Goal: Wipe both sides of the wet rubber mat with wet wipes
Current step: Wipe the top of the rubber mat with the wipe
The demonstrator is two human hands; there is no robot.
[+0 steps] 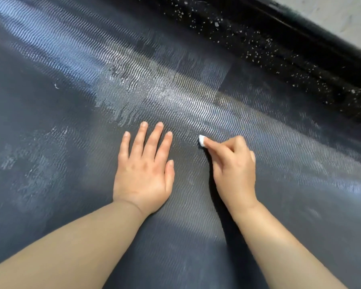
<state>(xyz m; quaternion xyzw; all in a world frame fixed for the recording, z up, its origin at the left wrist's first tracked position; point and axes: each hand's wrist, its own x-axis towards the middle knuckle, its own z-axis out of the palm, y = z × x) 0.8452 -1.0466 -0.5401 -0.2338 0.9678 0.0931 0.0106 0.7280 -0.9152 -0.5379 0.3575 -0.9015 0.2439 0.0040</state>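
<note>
Rubber, dark grey and ribbed with fine wavy lines, fills nearly the whole view: one mat (50, 122), laid flat beneath the person. Nearest the camera, two bare forearms are seen reaching forward over it, the left forearm (71, 247) and the right forearm (279, 247). Two hands are shown. The left hand (143, 174) is laid palm down on the mat, its five fingers straight and slightly spread, nothing held. Just beside it, the right hand (233, 170) is curled, and one small white wad of wet wipe (202, 140) is pinched at its fingertips and pressed against the mat. Beyond the hands, shiny wet streaks and pale smears are spread across the ribbing. Farther off, one black strip (279, 49) speckled with pale flecks is seen along the mat's far edge, and a pale floor (342, 15) is glimpsed in the upper right corner.
</note>
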